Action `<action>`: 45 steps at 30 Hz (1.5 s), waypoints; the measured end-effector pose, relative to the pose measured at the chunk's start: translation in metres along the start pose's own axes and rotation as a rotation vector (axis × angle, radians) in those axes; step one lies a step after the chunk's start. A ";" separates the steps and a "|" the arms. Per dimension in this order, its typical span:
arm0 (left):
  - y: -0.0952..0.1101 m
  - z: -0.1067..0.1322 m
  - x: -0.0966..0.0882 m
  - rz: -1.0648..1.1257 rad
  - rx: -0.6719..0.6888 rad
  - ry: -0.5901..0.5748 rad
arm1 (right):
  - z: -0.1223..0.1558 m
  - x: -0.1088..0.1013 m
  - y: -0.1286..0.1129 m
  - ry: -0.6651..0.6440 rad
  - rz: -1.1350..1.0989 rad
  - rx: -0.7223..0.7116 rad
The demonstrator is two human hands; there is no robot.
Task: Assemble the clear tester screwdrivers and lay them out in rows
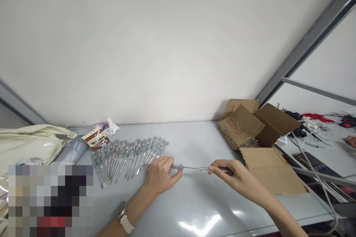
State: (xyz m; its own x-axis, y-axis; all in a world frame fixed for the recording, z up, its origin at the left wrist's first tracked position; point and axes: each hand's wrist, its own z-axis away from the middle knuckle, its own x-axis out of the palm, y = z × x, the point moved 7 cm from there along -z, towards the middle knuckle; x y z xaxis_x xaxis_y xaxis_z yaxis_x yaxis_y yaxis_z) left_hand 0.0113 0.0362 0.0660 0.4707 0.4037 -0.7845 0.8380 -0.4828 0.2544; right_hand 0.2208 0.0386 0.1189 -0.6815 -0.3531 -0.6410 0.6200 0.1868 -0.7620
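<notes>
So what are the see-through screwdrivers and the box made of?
The screwdrivers look like clear, shiny plastic, since light passes through their handles; the thin shafts are probably metal, though that's hard to tell. The box looks like plain brown cardboard, with dull, papery flaps.

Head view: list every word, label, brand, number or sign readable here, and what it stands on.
Cardboard box: printed mark on the flap, too small to read; a nearby number might be "30", uncertain.
Small printed packet: too blurred to read.
Test screwdrivers: any markings too small to read.
Wristwatch: dial not readable.
</notes>
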 end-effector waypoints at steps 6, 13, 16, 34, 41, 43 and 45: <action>0.006 -0.001 -0.005 -0.047 0.054 0.034 | -0.003 0.015 0.023 -0.129 -0.252 0.181; 0.006 -0.001 -0.004 -0.029 0.057 0.051 | -0.002 0.017 0.015 -0.124 0.004 0.011; 0.008 0.000 -0.007 -0.049 0.090 0.076 | -0.004 0.024 0.021 -0.256 -0.114 0.062; 0.013 0.001 -0.009 -0.060 0.126 0.107 | 0.002 0.049 0.017 -0.510 -0.345 0.143; 0.012 -0.001 -0.009 -0.050 0.117 0.109 | -0.006 0.055 0.019 -0.489 -0.468 0.078; 0.012 0.000 -0.009 -0.056 0.123 0.104 | -0.008 0.053 0.018 -0.470 -0.406 0.035; 0.012 0.000 -0.008 -0.059 0.126 0.098 | -0.009 0.051 0.018 -0.468 -0.359 0.024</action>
State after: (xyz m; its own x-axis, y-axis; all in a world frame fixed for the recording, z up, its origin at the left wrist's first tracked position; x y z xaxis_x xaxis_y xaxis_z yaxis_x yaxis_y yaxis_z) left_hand 0.0177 0.0271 0.0754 0.4511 0.5051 -0.7358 0.8269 -0.5467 0.1316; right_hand 0.1934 0.0324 0.0720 -0.6098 -0.7583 -0.2305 0.3943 -0.0379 -0.9182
